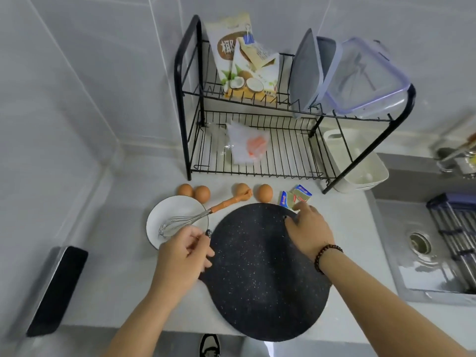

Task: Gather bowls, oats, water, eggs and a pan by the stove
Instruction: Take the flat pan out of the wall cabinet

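Gripping pan (260, 274) | left hand (180, 256) fingers curled on left rim | right hand (309, 228) fingers clamped on far rim

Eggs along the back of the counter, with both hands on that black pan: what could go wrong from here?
1. The four eggs lie loose just behind the pan; pushing it back could knock or crack them.
2. The pan overhangs the counter's front edge, so it might tip once the hands let go.
3. The whisk leans in the bowl beside the left hand; a bump could flip it out.
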Demonstrator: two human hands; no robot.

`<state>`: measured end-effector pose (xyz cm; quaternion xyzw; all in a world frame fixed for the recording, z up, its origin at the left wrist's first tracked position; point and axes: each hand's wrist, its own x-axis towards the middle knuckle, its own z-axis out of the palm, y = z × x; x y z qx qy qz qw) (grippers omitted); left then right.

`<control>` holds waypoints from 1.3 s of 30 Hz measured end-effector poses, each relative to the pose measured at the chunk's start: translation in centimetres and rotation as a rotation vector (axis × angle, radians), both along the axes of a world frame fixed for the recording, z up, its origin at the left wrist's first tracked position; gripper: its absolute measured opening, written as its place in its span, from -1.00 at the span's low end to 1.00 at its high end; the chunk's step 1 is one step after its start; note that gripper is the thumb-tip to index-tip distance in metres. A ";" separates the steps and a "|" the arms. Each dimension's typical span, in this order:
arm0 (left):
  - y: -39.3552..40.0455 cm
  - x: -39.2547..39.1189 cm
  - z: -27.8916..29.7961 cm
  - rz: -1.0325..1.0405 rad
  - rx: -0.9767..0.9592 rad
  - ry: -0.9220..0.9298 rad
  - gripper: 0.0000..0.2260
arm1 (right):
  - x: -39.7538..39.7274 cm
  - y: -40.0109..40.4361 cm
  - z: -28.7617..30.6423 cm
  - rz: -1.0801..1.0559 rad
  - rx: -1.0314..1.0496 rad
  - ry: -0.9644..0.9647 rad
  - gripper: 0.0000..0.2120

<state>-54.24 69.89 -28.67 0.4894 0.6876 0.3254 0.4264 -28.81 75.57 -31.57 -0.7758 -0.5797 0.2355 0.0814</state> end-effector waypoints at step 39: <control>6.6 -5.9 -6.9 0.303 -0.016 0.349 -0.73 | -10.2 9.0 -5.5 0.448 -0.014 -0.100 -0.56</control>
